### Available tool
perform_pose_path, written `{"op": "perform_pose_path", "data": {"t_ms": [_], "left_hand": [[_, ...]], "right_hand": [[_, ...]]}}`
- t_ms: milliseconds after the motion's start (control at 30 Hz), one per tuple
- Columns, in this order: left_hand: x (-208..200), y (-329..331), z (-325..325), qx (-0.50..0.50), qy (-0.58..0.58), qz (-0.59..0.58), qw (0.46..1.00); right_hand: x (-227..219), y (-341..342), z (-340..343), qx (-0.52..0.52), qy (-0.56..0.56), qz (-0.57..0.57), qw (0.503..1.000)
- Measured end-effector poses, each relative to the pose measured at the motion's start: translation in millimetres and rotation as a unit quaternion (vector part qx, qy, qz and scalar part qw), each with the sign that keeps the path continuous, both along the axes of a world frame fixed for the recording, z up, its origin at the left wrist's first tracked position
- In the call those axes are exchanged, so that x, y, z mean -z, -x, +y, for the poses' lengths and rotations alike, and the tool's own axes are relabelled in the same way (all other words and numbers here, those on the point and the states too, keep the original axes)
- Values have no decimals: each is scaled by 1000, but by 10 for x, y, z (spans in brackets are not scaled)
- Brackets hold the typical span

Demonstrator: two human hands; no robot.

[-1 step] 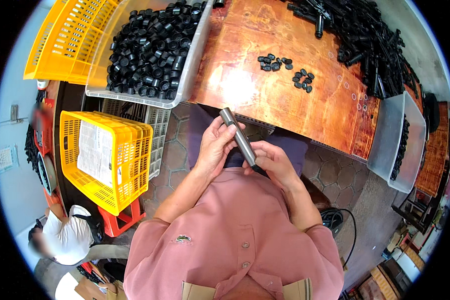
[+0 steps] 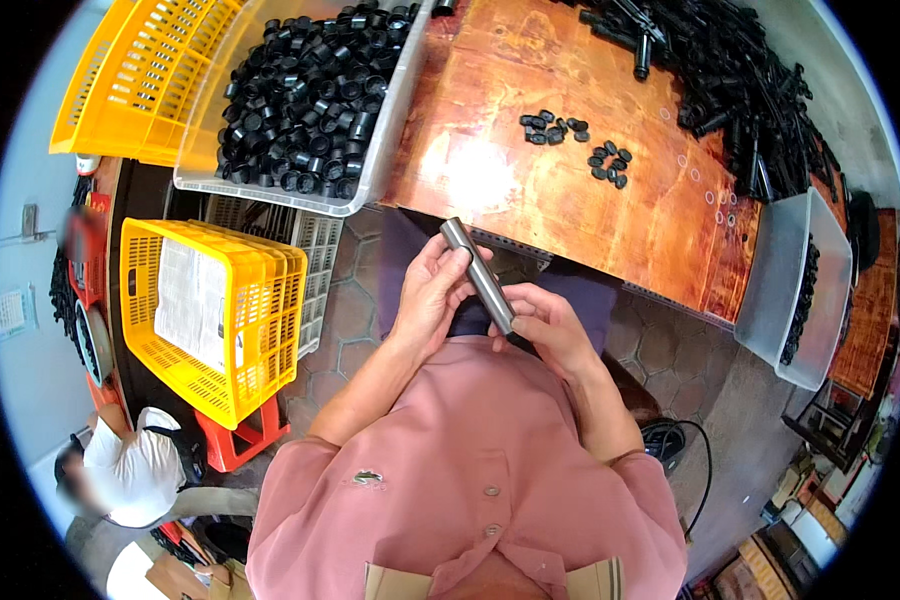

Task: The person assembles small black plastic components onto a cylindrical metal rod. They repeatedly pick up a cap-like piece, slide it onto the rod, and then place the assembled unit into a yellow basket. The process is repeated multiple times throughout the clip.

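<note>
While both hands grip it, the grey metal tube point(image 2: 478, 274) sits tilted just off the near edge of the wooden workbench point(image 2: 570, 200), over the person's lap. Left hand point(image 2: 428, 296) has its fingers curled round the upper half, right hand point(image 2: 550, 330) is clamped on the lower end.

Containers: far left there's a clear plastic bin point(image 2: 395, 110) packed with short black caps point(image 2: 305, 95), and an empty yellow crate point(image 2: 135, 75) beside it. Nearer on the left, another yellow crate point(image 2: 260, 330) holds a white printed sheet point(image 2: 192, 302). On the right, a clear bin point(image 2: 785, 290) has black parts along one side. Loose black tubes point(image 2: 740, 70) pile up far right, with small black bits point(image 2: 580, 145) scattered mid-bench.
</note>
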State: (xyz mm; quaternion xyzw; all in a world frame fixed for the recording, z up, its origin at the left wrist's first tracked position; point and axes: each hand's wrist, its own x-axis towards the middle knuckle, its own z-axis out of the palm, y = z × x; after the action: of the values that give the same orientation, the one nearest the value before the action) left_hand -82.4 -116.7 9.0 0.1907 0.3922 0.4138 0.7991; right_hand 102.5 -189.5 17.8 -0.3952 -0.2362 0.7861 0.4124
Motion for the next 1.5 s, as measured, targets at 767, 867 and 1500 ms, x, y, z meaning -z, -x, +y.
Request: {"op": "perform_pose_path", "data": {"t_ms": [767, 867, 1500], "left_hand": [[-178, 1024, -425, 223, -427, 379, 790], [-322, 1626, -430, 46, -310, 394, 864], [1826, 5160, 639, -189, 182, 504, 823]], "right_hand": [[-226, 383, 280, -69, -216, -263, 938], [-192, 330, 323, -50, -238, -280, 929], [76, 42, -81, 26, -116, -436, 892]]}}
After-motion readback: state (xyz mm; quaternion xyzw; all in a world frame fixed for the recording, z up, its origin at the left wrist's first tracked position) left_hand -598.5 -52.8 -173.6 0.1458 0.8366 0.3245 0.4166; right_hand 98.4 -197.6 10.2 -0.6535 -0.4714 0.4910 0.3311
